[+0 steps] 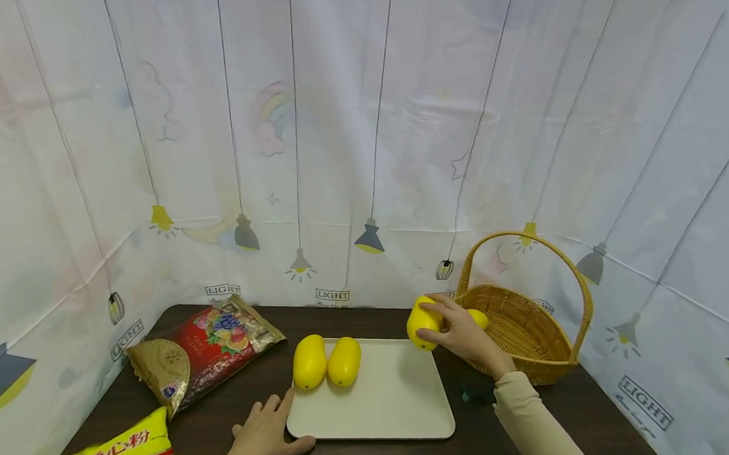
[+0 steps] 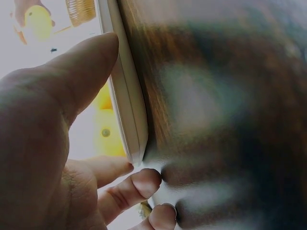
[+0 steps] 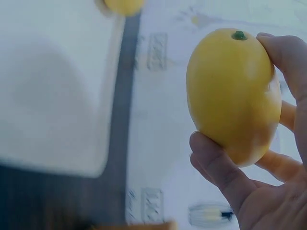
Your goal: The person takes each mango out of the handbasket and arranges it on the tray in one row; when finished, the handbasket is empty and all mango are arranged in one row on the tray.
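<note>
A: Where's the fruit (image 1: 422,323)?
B: Right of centre in the head view, the thumb and fingers of the right hand (image 1: 467,333) clamped on it.
A: And the left hand (image 1: 263,430)?
B: Lower left of centre, fingers apart, touching the tray (image 1: 390,406).
A: What lies on that?
B: Two other fruits (image 1: 344,363), at its upper left.
</note>
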Available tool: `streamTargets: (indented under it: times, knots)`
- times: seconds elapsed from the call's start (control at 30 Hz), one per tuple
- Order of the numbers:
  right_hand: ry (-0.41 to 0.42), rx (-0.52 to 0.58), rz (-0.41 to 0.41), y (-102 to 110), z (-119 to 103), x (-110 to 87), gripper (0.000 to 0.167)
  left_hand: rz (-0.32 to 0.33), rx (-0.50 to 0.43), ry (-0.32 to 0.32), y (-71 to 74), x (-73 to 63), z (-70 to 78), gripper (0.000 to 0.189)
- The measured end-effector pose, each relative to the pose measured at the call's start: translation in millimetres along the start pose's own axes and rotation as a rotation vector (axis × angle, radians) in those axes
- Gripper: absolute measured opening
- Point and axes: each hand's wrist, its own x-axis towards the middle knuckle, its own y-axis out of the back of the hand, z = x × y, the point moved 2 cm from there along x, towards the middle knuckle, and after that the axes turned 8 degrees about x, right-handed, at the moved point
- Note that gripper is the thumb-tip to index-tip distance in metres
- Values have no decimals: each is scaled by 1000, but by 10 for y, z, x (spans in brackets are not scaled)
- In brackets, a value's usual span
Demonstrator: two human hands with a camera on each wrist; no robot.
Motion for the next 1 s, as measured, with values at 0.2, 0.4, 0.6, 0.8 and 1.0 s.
streamTargets:
  times: [0.2, 0.4, 0.6, 0.8, 1.0]
  knots:
    - [-34, 83, -81, -421, -21, 53, 61, 11, 3, 0, 1, -8, -3, 105]
    - [-79, 129, -136, -767, -13, 74, 60, 10, 5, 2, 14, -22, 8, 105]
    - [-129, 122, -176, -992, -1, 55, 58, 3, 2, 6, 8, -19, 2, 105]
    - [-110, 140, -204, -1079, 13, 56, 59, 5, -1, 6, 4, -14, -2, 105]
    - [-62, 171, -223, -1097, -13, 81, 60, 4, 2, 12, -2, -6, -8, 106]
